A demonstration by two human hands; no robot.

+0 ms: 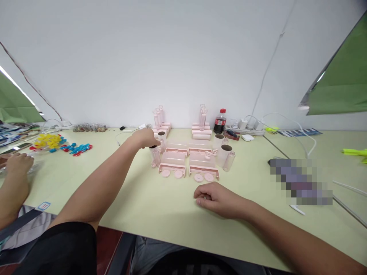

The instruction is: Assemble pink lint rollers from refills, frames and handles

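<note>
My left hand [145, 138] reaches over the left end of a group of pink parts. Its fingers are closed at the top rim of a white roll with a brown cardboard core [154, 146]; the grip is partly hidden. Beside that roll stands a clear pink tube [156, 157]. My right hand [210, 198] rests on the table, its fingers curled in with nothing visible in them. Ahead of it lie pink discs [198, 177], pink trays [204, 172] and clear half-round covers [174, 158]. Another white roll [225, 156] stands upright at the right.
Pink handles [203, 119] stand at the back near a cola bottle [220, 121]. Chargers and a power strip [249, 130] line the wall. Yellow and blue pieces [51, 141] lie left, near another person's hand [18, 164]. A pixelated object [299, 181] lies right.
</note>
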